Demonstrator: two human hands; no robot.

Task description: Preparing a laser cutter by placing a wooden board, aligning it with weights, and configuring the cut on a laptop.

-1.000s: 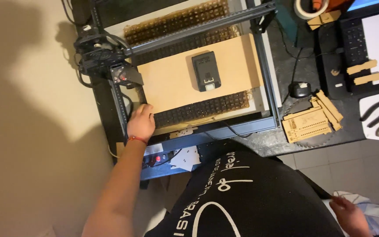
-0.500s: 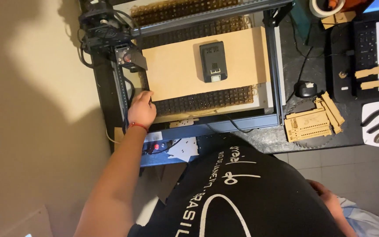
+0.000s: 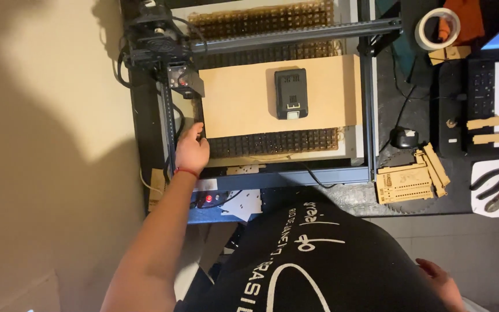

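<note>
Showing matt, smooth tan fibreboard in the flat sheet [image 3: 244, 101]. Looking like matt black plastic on the small box [image 3: 290, 93] lying on it. Appearing as dark, dull-coated metal along the machine frame rails [image 3: 295, 173]. Revealing a rough, scorched honeycomb metal bed [image 3: 272, 141]. Reading as pale cut wood in the slotted pieces [image 3: 405, 182]. Giving off soft cotton cloth in the black printed shirt [image 3: 319, 260]. Glinting slightly on the tape roll [image 3: 437, 29].

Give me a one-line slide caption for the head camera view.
Left hand touches the corner of a tan board on a framed cutting machine; right hand hangs aside.
</note>
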